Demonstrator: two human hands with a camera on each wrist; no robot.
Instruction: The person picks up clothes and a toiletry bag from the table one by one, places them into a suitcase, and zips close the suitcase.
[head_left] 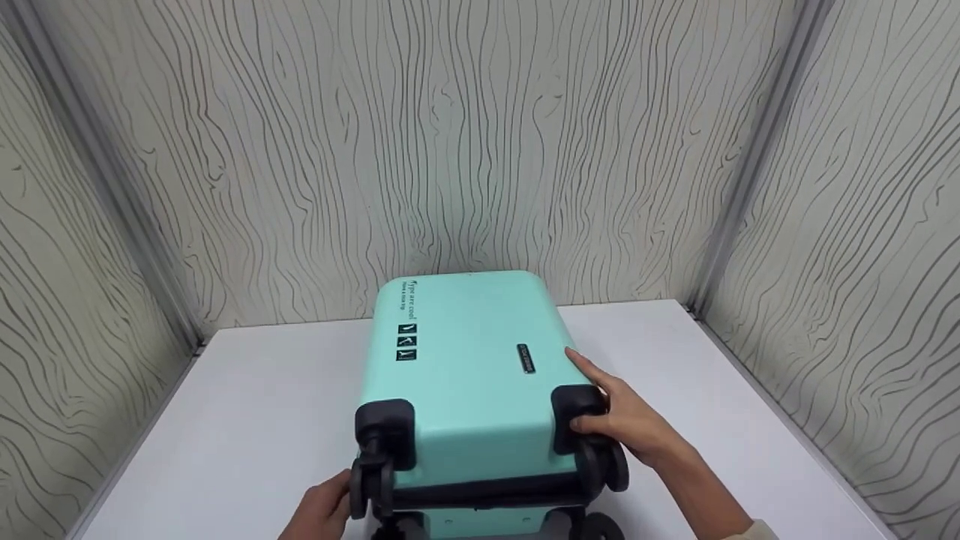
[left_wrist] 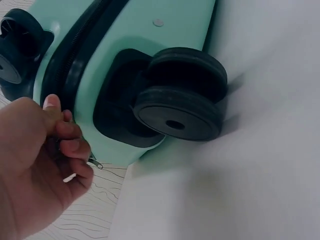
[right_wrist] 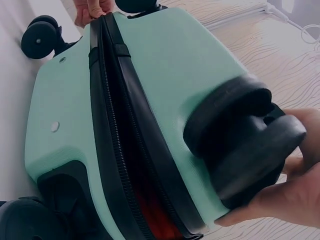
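A mint green suitcase (head_left: 472,337) lies flat on the table, with its black wheels toward me. My left hand (left_wrist: 45,165) is at its left side, thumb and curled fingers pinching at the black zipper band (left_wrist: 70,65). The zipper pull in those fingers is mostly hidden, and another metal zipper pull (left_wrist: 95,163) hangs just below them. My right hand (head_left: 630,420) grips the near right corner, thumb over the black wheel mount (head_left: 576,409) and fingers along the side. In the right wrist view the zipper (right_wrist: 117,140) gapes, showing something red inside (right_wrist: 155,215).
The white table (head_left: 247,420) extends to both sides of the suitcase. Wood-grain patterned panels (head_left: 450,135) stand behind it and at left and right, joined by grey corner posts (head_left: 757,150). Double wheels (left_wrist: 180,95) jut from the suitcase's near end.
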